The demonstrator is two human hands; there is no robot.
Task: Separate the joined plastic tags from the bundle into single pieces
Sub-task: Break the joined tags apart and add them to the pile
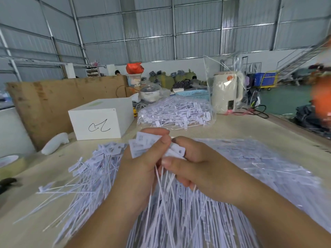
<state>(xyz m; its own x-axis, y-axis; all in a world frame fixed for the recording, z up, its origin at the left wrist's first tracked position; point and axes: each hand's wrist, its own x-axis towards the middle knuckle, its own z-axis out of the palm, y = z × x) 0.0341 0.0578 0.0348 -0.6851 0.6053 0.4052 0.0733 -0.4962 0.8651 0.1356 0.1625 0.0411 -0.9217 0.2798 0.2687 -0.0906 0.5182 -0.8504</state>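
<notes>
Both hands grip 1 bundle of tags [155,149] above the table [250,127] — the left hand [141,169] pinches the flat heads, the right hand [195,167] closes on the others, hiding the joints. Loose tags [93,169] lie blurred left of the bundle; behind it, a bagged heap [175,111] and a white box [102,119].

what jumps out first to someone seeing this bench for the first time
Two bare hands, left hand and right hand, pinch a bundle of white plastic tags at centre. Loose tags fan over the table, with a white box behind on the left.
</notes>
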